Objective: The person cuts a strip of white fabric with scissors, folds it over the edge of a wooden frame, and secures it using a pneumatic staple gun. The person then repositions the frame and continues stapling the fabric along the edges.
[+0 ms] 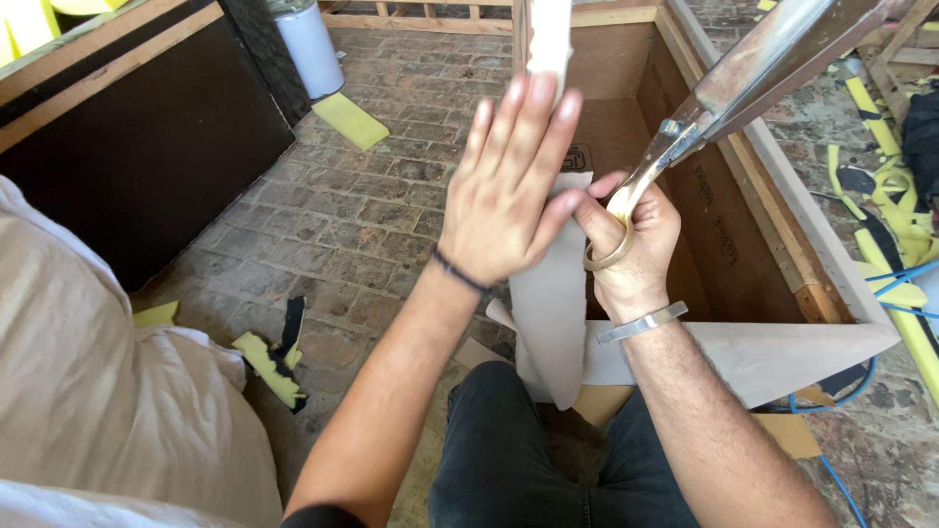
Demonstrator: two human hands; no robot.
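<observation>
Here the person's left hand [509, 191] lies flat and open, fingers stretched together and pointing up, its palm pressed against a long strip of grey fabric [553, 313]. It grips nothing; it only rests against the cloth. A dark cord bracelet [460, 274] circles that wrist.

The right hand [636, 244] is closed on a pair of large scissors [743, 73]. Its fingers pass through the brass-coloured handle loop, and the long metal blades rise toward the upper right corner of the view. A plain metal bangle [643, 323] sits on the right wrist. The two hands touch, with the left fingers just beside the right thumb and the fabric between them.

The strip runs from the top edge of the view, behind the left hand, down to the person's knees in dark trousers [509, 460]. It ends in a point just above the lap. To its right, more grey fabric covers the rim of a wooden box frame [782, 235], whose brown inner panels stand behind the hands.

The floor is brick paving [372, 196]. Yellow foam scraps [269, 367] lie on it near the lower left, and more foam offcuts [885, 186] with blue cable [900, 284] lie along the right edge. A white cushion [98, 372] fills the lower left corner.
</observation>
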